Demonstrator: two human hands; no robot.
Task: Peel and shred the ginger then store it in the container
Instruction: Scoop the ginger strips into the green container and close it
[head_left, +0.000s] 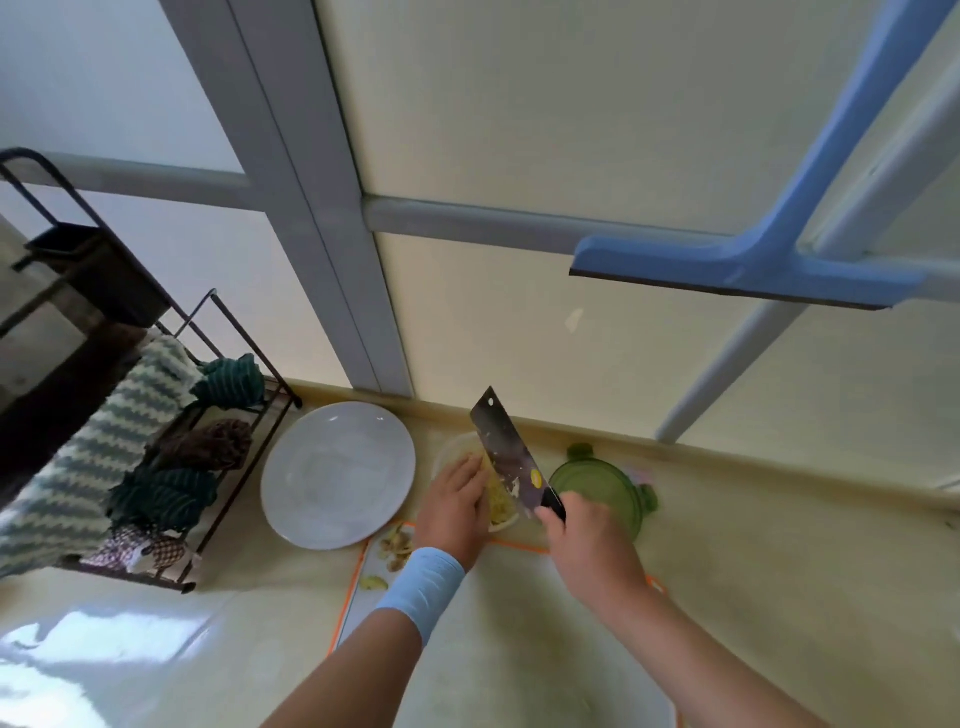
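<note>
Pale yellow shredded ginger (500, 501) lies partly inside a round, clear plastic container (453, 451) on the cream bench (779, 545). A few strands cling to the flat of a dark, broad-bladed steel cleaver (504, 452). The right hand (589, 540) has its grip wrapped tight round the black handle and holds the cleaver tilted over the container, tip pointing toward the wall. The left hand (457, 501), which wears a light blue wristband (423, 584), has its grip spread, with the fingers straight and laid against the ginger beside the blade. A round, translucent green lid (605, 486) sits just right of the container, partly behind the right hand. A round white plate (337, 473) lies to the left. Nearer the person is a white cutting board with an orange rim (361, 608), with brown ginger peels (396, 545) at its far left corner. A black wire rack (98, 275) holding folded cloths stands at far left.
</note>
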